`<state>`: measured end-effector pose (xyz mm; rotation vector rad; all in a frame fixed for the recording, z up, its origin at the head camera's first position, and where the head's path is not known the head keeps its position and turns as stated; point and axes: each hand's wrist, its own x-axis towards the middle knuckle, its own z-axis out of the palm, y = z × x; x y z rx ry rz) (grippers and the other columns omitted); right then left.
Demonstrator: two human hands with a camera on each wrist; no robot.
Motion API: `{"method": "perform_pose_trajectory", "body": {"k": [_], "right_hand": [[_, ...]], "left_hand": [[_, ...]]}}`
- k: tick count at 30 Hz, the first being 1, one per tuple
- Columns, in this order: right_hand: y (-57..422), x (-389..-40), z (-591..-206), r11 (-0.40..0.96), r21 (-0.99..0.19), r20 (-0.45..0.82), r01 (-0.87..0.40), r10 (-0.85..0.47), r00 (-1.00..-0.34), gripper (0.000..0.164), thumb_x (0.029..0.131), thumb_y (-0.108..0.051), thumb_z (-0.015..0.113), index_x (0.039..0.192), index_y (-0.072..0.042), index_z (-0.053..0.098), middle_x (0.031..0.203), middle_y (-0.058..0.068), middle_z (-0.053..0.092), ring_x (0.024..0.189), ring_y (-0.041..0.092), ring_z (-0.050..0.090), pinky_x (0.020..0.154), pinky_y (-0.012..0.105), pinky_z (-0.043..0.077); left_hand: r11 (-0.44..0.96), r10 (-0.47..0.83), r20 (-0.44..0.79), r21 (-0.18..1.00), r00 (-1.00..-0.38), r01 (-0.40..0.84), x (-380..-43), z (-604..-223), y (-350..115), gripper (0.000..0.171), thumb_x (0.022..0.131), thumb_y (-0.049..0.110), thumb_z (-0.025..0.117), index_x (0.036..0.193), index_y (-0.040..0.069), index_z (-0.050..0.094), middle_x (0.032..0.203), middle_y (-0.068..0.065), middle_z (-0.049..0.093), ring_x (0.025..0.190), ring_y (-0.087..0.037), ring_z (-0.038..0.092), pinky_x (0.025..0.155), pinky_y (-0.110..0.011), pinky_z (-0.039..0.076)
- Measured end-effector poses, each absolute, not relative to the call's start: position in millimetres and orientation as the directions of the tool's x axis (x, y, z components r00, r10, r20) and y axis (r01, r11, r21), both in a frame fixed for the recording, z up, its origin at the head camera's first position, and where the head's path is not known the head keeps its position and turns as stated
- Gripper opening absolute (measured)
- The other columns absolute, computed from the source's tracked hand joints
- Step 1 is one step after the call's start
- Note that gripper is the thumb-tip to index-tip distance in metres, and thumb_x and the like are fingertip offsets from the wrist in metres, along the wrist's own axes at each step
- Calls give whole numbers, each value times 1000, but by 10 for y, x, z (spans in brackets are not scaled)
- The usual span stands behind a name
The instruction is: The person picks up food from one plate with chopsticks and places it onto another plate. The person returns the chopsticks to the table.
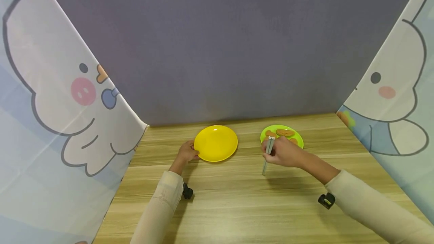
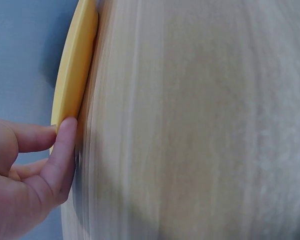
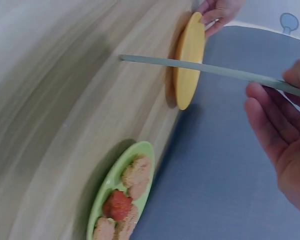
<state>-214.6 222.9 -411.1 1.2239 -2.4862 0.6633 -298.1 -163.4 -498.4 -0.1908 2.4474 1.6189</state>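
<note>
At the left, a yellow plate (image 1: 216,143) rests on the wooden table, and my left hand (image 1: 184,153) pinches its left rim between thumb and fingers. The left wrist view shows that grip on the plate's edge (image 2: 74,65) up close. A pair of pale grey-green chopsticks (image 1: 270,145) is held in my right hand (image 1: 285,153), the tips slanting down toward me above the table. Beyond that hand, partly hidden by it, stands a green plate (image 1: 300,138). On it lie several breaded, fried-looking pieces (image 1: 285,132) and one red piece (image 3: 118,205).
A grey panel (image 1: 217,48) rises along the table's far edge. Cartoon-printed panels stand at the left (image 1: 51,67) and right (image 1: 400,86). Bare wood-grain table (image 1: 230,202) lies between my forearms and in front of both plates.
</note>
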Motion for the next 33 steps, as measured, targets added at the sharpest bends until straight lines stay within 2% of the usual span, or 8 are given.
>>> {"method": "perform_pose_trajectory", "body": {"k": [6, 11, 16, 20, 23, 27, 31, 33], "right_hand": [[2215, -2149, -3973, 548, -311, 312, -777, -713, -628, 21, 87, -13, 75, 77, -20, 58, 63, -19, 51, 55, -12, 37, 50, 12, 37], [2200, -2124, -3903, 564, -371, 236, -737, -711, -663, 25, 87, -11, 72, 74, -21, 54, 62, -19, 45, 53, -9, 34, 48, 13, 33], [2214, -2140, -3896, 554, -417, 242, -720, -696, -676, 24, 92, -6, 66, 78, -21, 54, 67, -18, 44, 56, -7, 34, 53, 15, 31], [2258, -2177, -3915, 562, -439, 285, -702, -654, -701, 21, 97, -8, 63, 82, -21, 56, 65, -18, 46, 55, -6, 37, 51, 17, 34], [2300, -2213, -3917, 570, -484, 308, -664, -599, -739, 17, 99, -9, 62, 86, -19, 59, 64, -15, 54, 51, -5, 44, 46, 18, 40], [2361, -2265, -3891, 580, -560, 300, -591, -523, -798, 11, 102, -11, 59, 93, -15, 64, 71, -5, 67, 49, -2, 53, 43, 21, 47], [2419, -2316, -3855, 627, -560, 305, -541, -451, -839, 12, 102, -13, 58, 101, -12, 70, 64, -2, 68, 43, -1, 52, 39, 23, 46], [2446, -2343, -3850, 653, -550, 315, -521, -415, -854, 14, 102, -13, 59, 103, -11, 72, 64, -2, 70, 42, -3, 54, 42, 21, 47]], "left_hand": [[394, 7, -240, 893, -971, -218, -2981, -4993, -1640, 64, 90, -13, 64, 150, -5, 44, 107, -16, 50, 91, -25, 68, 82, -40, 66], [399, 9, -236, 892, -972, -213, -2995, -5007, -1646, 64, 89, -13, 64, 149, -5, 44, 108, -17, 51, 92, -27, 69, 82, -40, 66], [398, 10, -232, 893, -973, -209, -3005, -5020, -1649, 64, 89, -13, 64, 150, -5, 44, 108, -17, 51, 94, -28, 69, 82, -40, 66], [392, 6, -239, 894, -971, -217, -2993, -5014, -1649, 63, 90, -12, 63, 150, -4, 43, 108, -16, 51, 94, -27, 69, 83, -39, 66], [391, 4, -241, 893, -971, -220, -2987, -5006, -1649, 63, 90, -12, 63, 150, -4, 43, 108, -16, 51, 94, -27, 69, 83, -39, 66], [395, 1, -239, 892, -971, -219, -2989, -5004, -1648, 63, 90, -13, 63, 150, -4, 44, 110, -18, 51, 95, -29, 69, 82, -39, 66], [390, 2, -245, 893, -970, -224, -2988, -5003, -1645, 64, 91, -12, 63, 151, -4, 43, 114, -20, 52, 97, -30, 69, 83, -40, 66], [385, 0, -251, 894, -968, -231, -2986, -4999, -1644, 64, 91, -12, 63, 151, -3, 42, 116, -20, 53, 98, -30, 70, 83, -40, 66]]}}
